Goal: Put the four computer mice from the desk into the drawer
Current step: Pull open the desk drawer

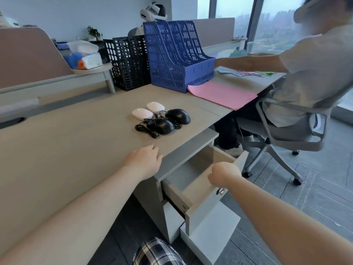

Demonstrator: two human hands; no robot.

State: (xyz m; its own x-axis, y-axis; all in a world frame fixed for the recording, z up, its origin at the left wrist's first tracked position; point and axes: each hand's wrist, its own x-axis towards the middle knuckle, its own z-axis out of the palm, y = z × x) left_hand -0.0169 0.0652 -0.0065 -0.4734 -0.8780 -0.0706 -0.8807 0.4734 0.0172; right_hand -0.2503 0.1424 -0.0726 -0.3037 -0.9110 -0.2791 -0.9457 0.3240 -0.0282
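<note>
No writing could be read on anything. Four mice sat clustered near the surface's point(66, 142) right edge: two white mice point(142, 114) side by side at the back, two black mice point(161, 125) in front with coiled cords beside them. Each lay with its long axis running roughly left to right; which end was the front could not be told. The drawer point(193, 188) stood pulled open under the right edge, nothing visible inside. The right hand point(225, 174) was at its front lip, fingers curled over the edge, gripping it. The left hand point(145, 159) rested palm down at the surface's right edge, fingers loosely bent, holding nothing. A blue file rack point(177, 56) stood behind the mice, a pink folder point(223, 94) beside it.
</note>
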